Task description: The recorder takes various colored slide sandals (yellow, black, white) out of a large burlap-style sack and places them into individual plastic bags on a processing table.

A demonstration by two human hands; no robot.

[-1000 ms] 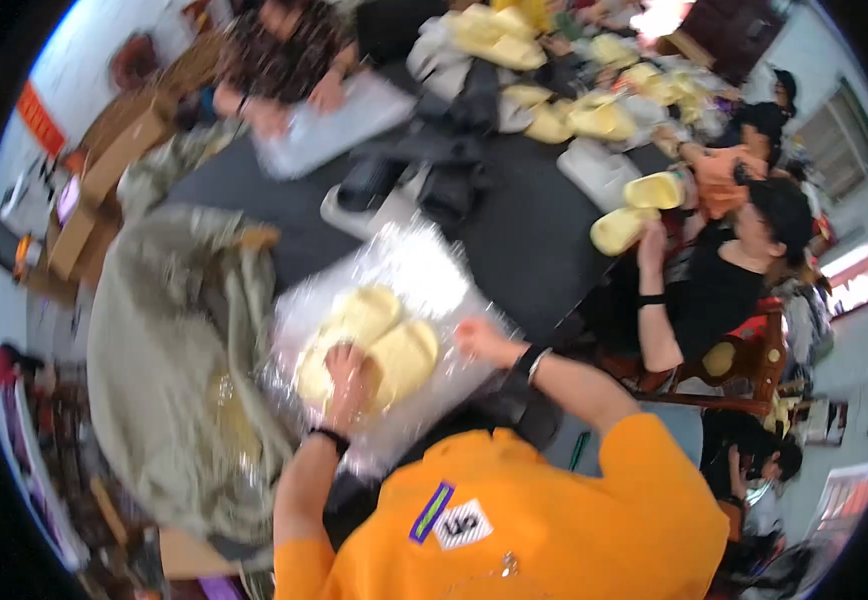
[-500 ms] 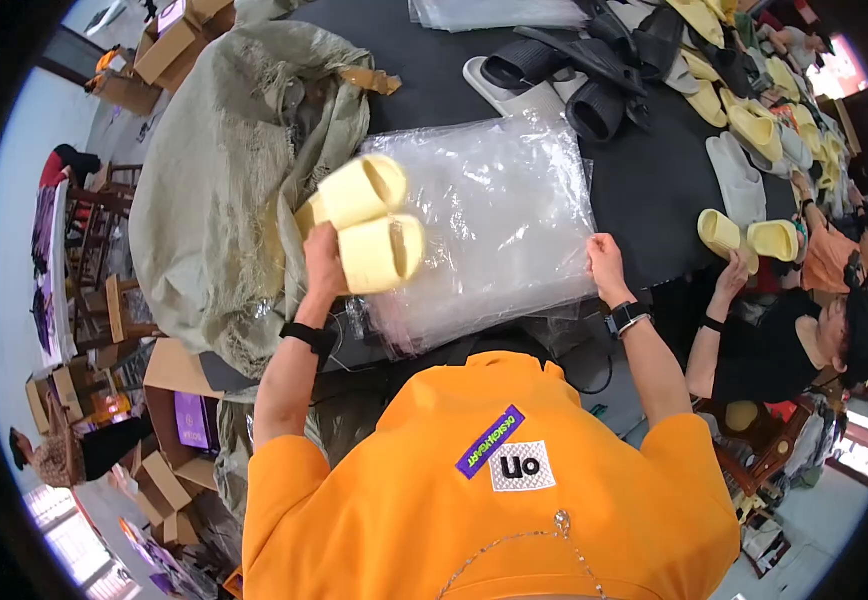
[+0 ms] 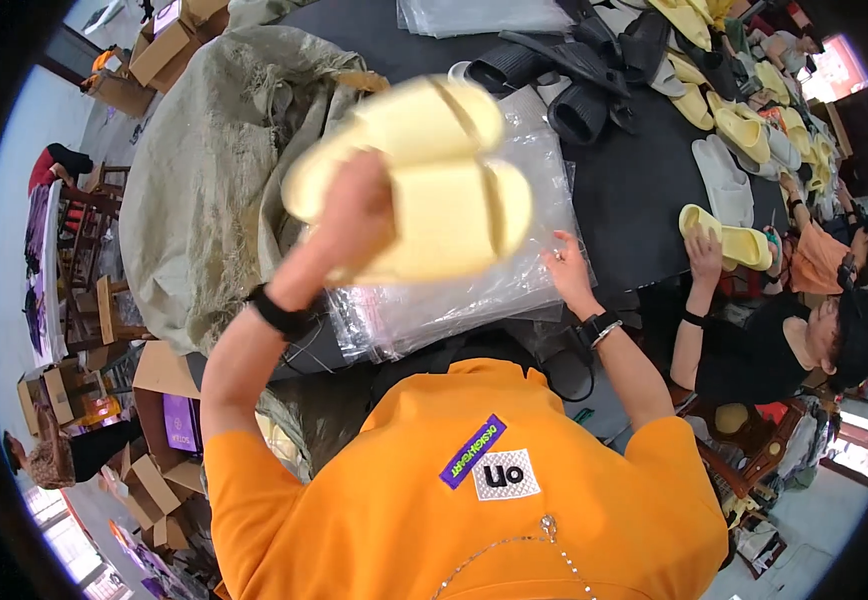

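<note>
A pair of pale yellow slide slippers (image 3: 444, 215) is gripped in my left hand (image 3: 356, 215), side by side and blurred by motion. They hang over clear plastic bags (image 3: 544, 205) lying flat on the black table, hiding much of them. My right hand (image 3: 568, 270) is at the bags' near right edge, its fingers apart and holding nothing. Left of the slippers sits a bulky grey-green woven sack (image 3: 199, 190).
Black slippers (image 3: 579, 105) are heaped at the table's far side, beside more clear bags (image 3: 484, 15). Grey slides (image 3: 724, 180) lie to the right, where a co-worker's hand (image 3: 704, 250) touches yellow slides (image 3: 744, 247). A cardboard box (image 3: 164, 372) stands at lower left.
My left hand has lifted the yellow slippers and swung them right, over the bags. My right hand has come off the bags' right edge and its fingers have spread.
</note>
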